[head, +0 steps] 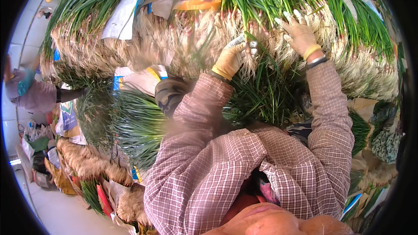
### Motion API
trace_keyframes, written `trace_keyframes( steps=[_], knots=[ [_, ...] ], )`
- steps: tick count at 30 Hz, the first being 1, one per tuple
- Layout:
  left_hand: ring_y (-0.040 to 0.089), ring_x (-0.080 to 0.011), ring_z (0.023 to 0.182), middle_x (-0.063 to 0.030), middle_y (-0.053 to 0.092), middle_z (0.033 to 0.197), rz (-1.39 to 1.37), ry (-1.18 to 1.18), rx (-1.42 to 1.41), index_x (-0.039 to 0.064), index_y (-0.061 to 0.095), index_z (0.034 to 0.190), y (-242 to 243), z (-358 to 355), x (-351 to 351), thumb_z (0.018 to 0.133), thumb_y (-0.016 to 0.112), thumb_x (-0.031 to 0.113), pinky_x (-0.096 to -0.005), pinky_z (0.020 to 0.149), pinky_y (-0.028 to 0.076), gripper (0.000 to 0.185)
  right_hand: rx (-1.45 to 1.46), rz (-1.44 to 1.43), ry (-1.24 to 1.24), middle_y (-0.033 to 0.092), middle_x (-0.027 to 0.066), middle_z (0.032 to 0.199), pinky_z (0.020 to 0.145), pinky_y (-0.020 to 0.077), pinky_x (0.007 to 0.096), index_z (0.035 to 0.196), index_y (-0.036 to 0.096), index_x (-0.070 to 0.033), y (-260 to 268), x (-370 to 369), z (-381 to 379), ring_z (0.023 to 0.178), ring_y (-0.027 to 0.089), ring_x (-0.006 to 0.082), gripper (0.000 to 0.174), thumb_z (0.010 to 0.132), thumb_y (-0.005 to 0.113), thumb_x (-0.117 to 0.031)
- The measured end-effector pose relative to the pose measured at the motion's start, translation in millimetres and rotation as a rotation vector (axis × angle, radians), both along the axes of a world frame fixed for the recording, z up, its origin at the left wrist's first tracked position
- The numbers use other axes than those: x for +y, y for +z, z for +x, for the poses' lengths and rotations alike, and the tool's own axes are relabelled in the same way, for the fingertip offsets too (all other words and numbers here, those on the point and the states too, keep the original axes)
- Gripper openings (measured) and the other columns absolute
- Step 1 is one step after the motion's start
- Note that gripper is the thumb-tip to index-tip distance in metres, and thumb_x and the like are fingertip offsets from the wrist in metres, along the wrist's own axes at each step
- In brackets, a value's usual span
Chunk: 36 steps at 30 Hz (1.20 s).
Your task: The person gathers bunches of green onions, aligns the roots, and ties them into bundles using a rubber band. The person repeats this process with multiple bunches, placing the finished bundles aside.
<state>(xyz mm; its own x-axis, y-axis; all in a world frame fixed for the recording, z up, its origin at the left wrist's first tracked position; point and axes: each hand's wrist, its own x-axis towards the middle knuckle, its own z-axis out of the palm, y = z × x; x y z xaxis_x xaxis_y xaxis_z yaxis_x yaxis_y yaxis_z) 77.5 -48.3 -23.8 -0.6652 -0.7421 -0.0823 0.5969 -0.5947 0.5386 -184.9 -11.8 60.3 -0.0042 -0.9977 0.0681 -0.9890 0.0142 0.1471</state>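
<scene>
My left hand (232, 56), in a yellow glove with pale fingertips, pinches a small bunch of green allium plants (247, 23) near the base. Their pale roots (249, 64) dangle below the fingers. To the right, my right hand (298, 33), gloved alike, lies with fingers spread on the rooted ends of a long heap of the same plants (189, 34). The heap's leaves point away from me, and its stringy roots face me. Beneath my hands lies a dark pile of loose green leaves (267, 94).
A bundle of green leaves (140, 120) lies left of my sleeve, beside a printed sack (70, 117). Another person's sleeved arm (36, 91) reaches in from the left. More rooted bundles (88, 158) lie at lower left by the pale tiled floor (62, 209).
</scene>
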Motion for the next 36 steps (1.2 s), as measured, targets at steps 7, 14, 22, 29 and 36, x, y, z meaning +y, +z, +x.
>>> trace_keyframes(
  steps=[7,14,22,29,36],
  knots=[
    [0.066,-0.0192,0.078,-0.0117,0.068,0.095,-0.066,0.027,-0.201,-0.001,0.059,0.114,5.2,13.2,42.4,0.088,0.061,-0.002,-0.0305,0.073,0.056,0.026,-1.104,-0.226,0.153,0.064,0.0084,0.121,0.086,0.0520,0.0310,0.127,0.060,-0.011,-20.9,60.5,86.7,0.098,0.064,0.0196,0.042,0.091,0.065,-0.031],
    [0.061,-0.0137,0.067,-0.0072,0.065,0.081,-0.140,0.120,-0.384,0.000,0.059,0.104,-0.1,22.0,85.2,0.089,0.062,0.002,-0.0260,0.064,0.053,0.016,-1.084,-0.069,0.134,0.067,0.0100,0.088,0.069,0.0498,0.0311,0.106,0.065,-0.003,-55.3,66.3,118.0,0.076,0.064,0.0202,0.022,0.087,0.067,-0.013],
    [0.061,-0.0146,0.062,-0.0080,0.061,0.076,0.040,0.297,-0.285,0.000,0.055,0.099,-5.7,6.4,87.9,0.089,0.058,-0.004,-0.0256,0.054,0.054,0.011,-1.256,-0.191,-0.171,0.060,0.0048,0.064,0.055,0.0436,0.0311,0.078,0.066,-0.009,-107.5,79.3,97.0,0.058,0.057,0.0181,0.013,0.086,0.063,-0.018],
    [0.061,-0.0207,0.066,-0.0129,0.063,0.080,0.086,0.143,-0.032,-0.002,0.056,0.109,-13.8,30.7,71.3,0.091,0.058,0.003,-0.0312,0.062,0.054,0.019,-0.939,0.789,-0.008,0.069,0.0038,0.078,0.076,0.0506,0.0273,0.088,0.073,-0.009,-64.8,120.3,69.6,0.075,0.064,0.0153,0.016,0.086,0.070,-0.025],
    [0.062,-0.0173,0.065,-0.0112,0.064,0.086,-0.108,0.020,0.016,0.000,0.049,0.118,-9.8,20.2,80.2,0.088,0.065,0.008,-0.0285,0.060,0.053,0.036,-1.542,0.160,0.304,0.070,0.0083,0.099,0.080,0.0518,0.0323,0.109,0.064,-0.001,-53.5,88.3,101.7,0.088,0.066,0.0166,0.026,0.097,0.056,-0.022]
  ],
)
